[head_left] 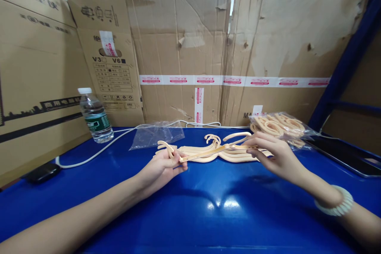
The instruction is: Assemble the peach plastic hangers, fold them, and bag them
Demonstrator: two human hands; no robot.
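Left hand (166, 166): fingers pinching the nine-o'clock end of a beige hanger (205, 154)
Right hand (275, 156): fingers gripping its three-o'clock end
Beige hanger: spanning above the blue table (190, 230)
Hanger stack (241, 157): lying just behind
Bagged hangers (279, 125): resting at two o'clock

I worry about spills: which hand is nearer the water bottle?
Left. The left hand is right of the bottle and nearer the camera; the right hand is much farther right.

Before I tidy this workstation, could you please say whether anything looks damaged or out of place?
The cardboard panels behind the blue tabletop look worn: their surfaces are scuffed and torn in spots, and a ragged gap separates their upper edges. No spill shows around the beige hangers.
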